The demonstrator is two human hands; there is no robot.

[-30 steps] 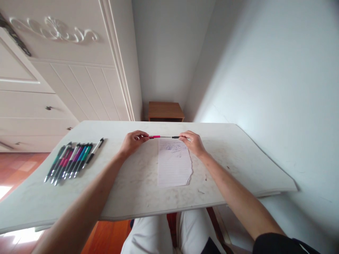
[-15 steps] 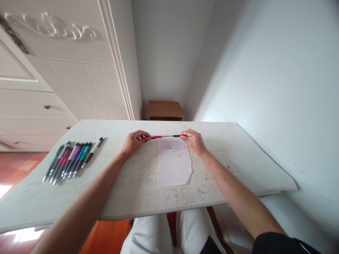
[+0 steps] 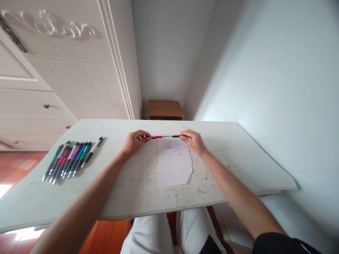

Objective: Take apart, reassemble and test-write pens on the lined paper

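Note:
Over the top edge of the paper, my left hand (image 3: 136, 143) is closed on a pink pen barrel (image 3: 158, 137). A thin dark refill (image 3: 167, 136) runs between that barrel and a black pen grip (image 3: 175, 136). My right hand (image 3: 194, 141) pinches the black grip at its far end. The two pen parts lie in line, apart, with the refill showing in the gap. Beneath them is a torn sheet of lined paper (image 3: 173, 169) with scribbles near its top. Fingers cover the rest of both parts.
Several pens (image 3: 69, 158) in mixed colours lie side by side at the left of the white table (image 3: 127, 197). A white and black pen (image 3: 92, 151) lies just right of them. Small scraps (image 3: 201, 191) dot the right side. A wall (image 3: 278, 88) borders the right.
The gap between the pink barrel and the black grip has narrowed very slightly. Otherwise the hands, paper and pens stay as they were.

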